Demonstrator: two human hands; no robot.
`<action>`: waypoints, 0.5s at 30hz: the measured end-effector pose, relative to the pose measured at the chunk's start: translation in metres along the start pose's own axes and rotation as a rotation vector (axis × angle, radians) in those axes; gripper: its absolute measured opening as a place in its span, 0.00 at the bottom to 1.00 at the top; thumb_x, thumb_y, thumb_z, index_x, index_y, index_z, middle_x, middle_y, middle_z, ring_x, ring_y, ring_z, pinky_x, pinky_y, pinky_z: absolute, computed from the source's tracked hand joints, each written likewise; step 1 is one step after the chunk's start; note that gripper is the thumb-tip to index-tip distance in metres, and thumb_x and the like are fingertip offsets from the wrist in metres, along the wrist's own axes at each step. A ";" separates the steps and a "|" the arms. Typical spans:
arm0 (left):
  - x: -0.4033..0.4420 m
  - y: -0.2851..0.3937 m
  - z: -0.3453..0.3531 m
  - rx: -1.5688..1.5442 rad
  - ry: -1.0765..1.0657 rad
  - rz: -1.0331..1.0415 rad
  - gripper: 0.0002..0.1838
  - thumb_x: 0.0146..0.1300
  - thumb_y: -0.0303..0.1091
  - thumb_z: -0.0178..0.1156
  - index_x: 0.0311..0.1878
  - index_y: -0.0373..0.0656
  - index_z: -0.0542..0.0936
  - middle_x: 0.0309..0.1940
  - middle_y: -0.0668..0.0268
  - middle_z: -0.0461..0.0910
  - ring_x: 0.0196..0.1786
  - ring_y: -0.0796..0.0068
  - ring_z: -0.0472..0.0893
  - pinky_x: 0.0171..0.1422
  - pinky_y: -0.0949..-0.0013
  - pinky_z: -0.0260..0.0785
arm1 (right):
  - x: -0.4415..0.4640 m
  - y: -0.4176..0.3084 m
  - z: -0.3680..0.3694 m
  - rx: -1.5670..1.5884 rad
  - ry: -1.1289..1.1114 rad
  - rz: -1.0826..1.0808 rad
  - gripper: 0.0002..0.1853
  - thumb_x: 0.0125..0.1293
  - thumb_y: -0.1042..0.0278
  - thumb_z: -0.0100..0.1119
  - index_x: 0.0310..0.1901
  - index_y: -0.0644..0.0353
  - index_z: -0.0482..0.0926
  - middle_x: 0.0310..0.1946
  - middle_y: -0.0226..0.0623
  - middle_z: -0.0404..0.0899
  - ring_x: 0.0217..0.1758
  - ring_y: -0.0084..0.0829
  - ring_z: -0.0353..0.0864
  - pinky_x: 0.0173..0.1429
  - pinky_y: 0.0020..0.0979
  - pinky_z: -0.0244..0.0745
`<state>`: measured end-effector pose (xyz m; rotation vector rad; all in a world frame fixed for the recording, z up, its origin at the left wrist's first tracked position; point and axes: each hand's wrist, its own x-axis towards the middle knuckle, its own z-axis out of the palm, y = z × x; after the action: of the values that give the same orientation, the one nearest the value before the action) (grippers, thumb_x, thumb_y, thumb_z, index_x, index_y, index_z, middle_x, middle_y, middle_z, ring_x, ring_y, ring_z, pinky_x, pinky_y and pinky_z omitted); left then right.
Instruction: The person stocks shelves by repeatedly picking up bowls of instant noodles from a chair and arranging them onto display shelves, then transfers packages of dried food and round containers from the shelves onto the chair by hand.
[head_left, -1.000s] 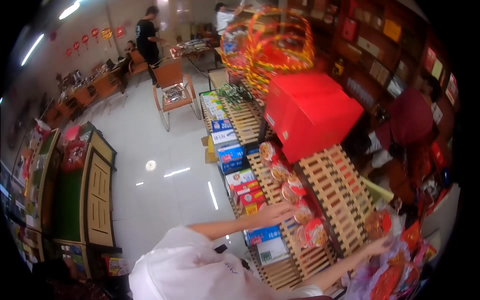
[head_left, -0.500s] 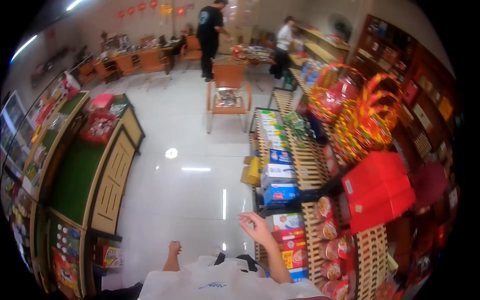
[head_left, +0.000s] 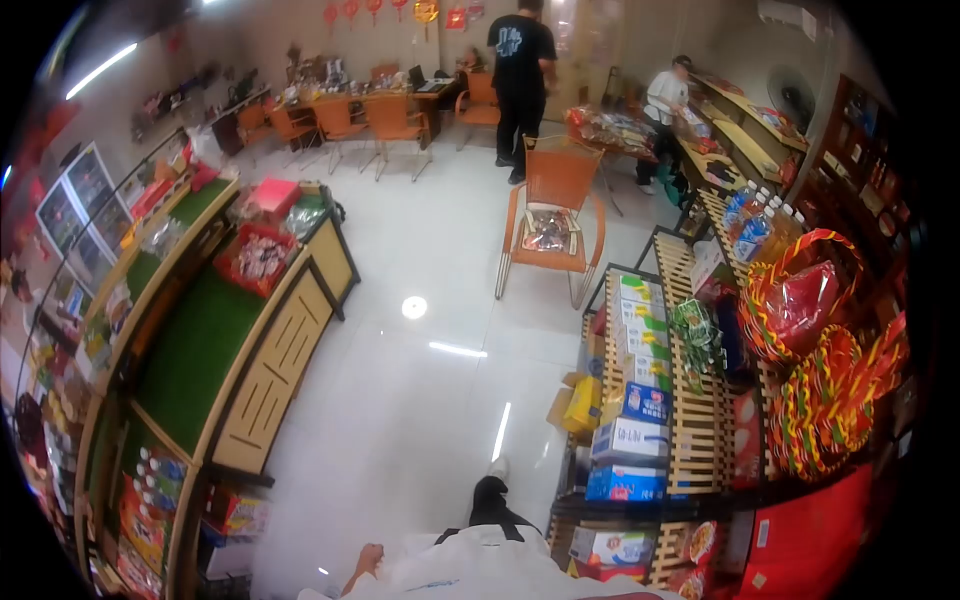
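Observation:
My left hand hangs low at the bottom of the view, beside my white shirt. Its fingers look loosely curled, and nothing shows in them. The white tiled floor lies under it, and it touches no shelf. My right hand is out of view. Toward my right side stands a slatted rack with a blue carton, a white carton and several green-and-white boxes. One of my legs is stretched forward in a dark trouser and a light shoe.
A green-lined display counter runs along the left, holding a red basket. Ahead stands an orange chair with packets on its seat. Woven baskets and a red box crowd the right. Two people stand farther back.
The view has moved forward and turned left, so the rack and chair appear farther right. My right hand has left the view. My left hand sits lower, and one leg now shows.

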<state>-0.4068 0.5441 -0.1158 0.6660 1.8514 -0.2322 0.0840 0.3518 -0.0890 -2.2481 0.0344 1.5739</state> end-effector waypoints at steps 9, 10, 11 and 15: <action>0.047 0.317 0.040 0.534 -0.110 0.532 0.23 0.62 0.49 0.46 0.44 0.37 0.77 0.42 0.50 0.78 0.48 0.55 0.76 0.52 0.59 0.68 | 0.086 -0.141 -0.049 0.084 0.042 -0.102 0.12 0.63 0.60 0.49 0.32 0.61 0.73 0.23 0.34 0.74 0.23 0.27 0.73 0.25 0.33 0.68; 0.054 0.371 0.051 0.722 -0.038 0.855 0.23 0.63 0.48 0.44 0.43 0.36 0.77 0.41 0.46 0.78 0.48 0.50 0.76 0.51 0.55 0.67 | 0.099 -0.175 -0.055 0.082 0.068 -0.190 0.12 0.63 0.60 0.49 0.32 0.61 0.73 0.22 0.34 0.74 0.22 0.27 0.73 0.24 0.33 0.68; 0.047 0.411 0.070 0.398 0.175 1.087 0.19 0.61 0.47 0.46 0.36 0.41 0.77 0.23 0.60 0.77 0.27 0.69 0.76 0.30 0.63 0.70 | 0.111 -0.213 -0.062 0.073 0.098 -0.284 0.12 0.63 0.60 0.49 0.31 0.61 0.73 0.21 0.34 0.73 0.21 0.27 0.72 0.23 0.34 0.68; -0.027 0.584 0.110 0.210 -0.129 1.079 0.20 0.63 0.44 0.49 0.48 0.39 0.76 0.40 0.53 0.80 0.47 0.60 0.79 0.54 0.64 0.68 | 0.102 -0.433 -0.098 0.106 0.104 -0.694 0.13 0.63 0.60 0.51 0.41 0.61 0.75 0.24 0.32 0.75 0.26 0.24 0.74 0.31 0.26 0.70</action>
<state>0.0069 0.9646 -0.0429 1.6387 1.1372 0.2440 0.3144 0.7390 -0.0221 -1.9469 -0.5578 1.0508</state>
